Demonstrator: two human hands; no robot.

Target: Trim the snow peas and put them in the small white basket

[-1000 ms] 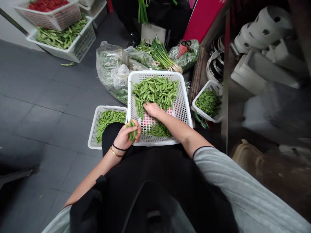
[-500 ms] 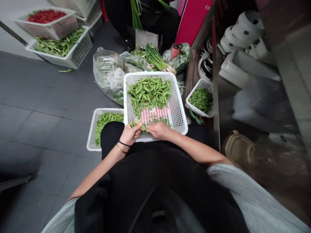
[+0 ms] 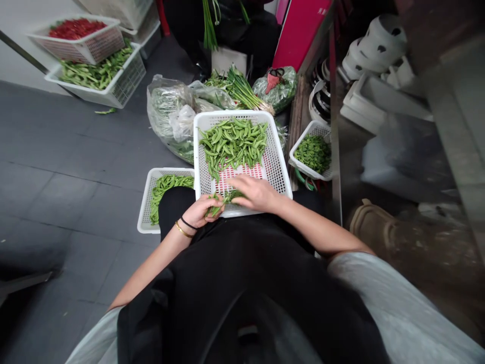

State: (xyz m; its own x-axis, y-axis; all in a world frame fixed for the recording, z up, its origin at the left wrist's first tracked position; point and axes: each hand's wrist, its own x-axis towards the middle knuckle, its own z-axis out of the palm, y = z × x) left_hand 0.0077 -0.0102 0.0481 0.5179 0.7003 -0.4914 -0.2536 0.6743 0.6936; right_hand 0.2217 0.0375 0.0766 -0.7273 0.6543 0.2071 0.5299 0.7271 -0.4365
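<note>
A white plastic basket rests on my lap, with a heap of green pea pods in its far part. My left hand is closed around a few pea pods at the near left corner. Over the near part of the basket, my right hand has its fingers stretched out, palm down, above small green scraps. Nothing shows in its grasp. Beside my left knee stands a second white basket holding more pods.
Plastic bags of greens and spring onions lie beyond my basket. A small basket of chopped greens stands right, by a metal shelf. Stacked baskets with red peppers and beans are far left. Another person sits opposite.
My right hand has come off the pod at my left fingers and opened, moving up and right over the basket. My left hand has shifted slightly left, still gripping pods.
</note>
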